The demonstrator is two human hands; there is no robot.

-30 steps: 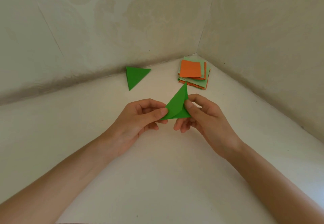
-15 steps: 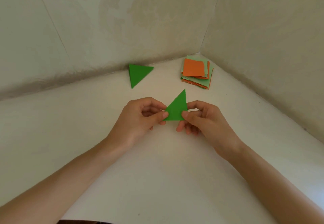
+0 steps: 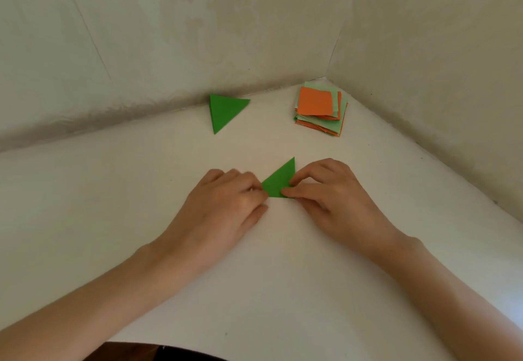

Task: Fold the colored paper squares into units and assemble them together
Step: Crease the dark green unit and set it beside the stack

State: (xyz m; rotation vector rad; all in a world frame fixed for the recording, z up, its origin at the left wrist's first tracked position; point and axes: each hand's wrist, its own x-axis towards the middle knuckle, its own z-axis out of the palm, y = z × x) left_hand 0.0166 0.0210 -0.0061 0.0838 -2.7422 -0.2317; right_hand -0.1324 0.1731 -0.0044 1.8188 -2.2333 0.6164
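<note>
Now | green triangle (image 3: 279,181) flat, apex pointing away | left hand (image 3: 226,205), right hand (image 3: 334,191) pressing its near corners

tabletop (image 3: 141,191) | green triangle (image 3: 223,110) by wall | paper stack (image 3: 319,109) (orange top) in corner | second triangle (image 3: 278,182) centre

It looked like a home: a plain white counter (image 3: 127,196) ran into a corner between two walls (image 3: 169,35) papered in a faded floral pattern (creased along the seams), and a paper stack (image 3: 325,123) for crafts sat in that corner.
</note>
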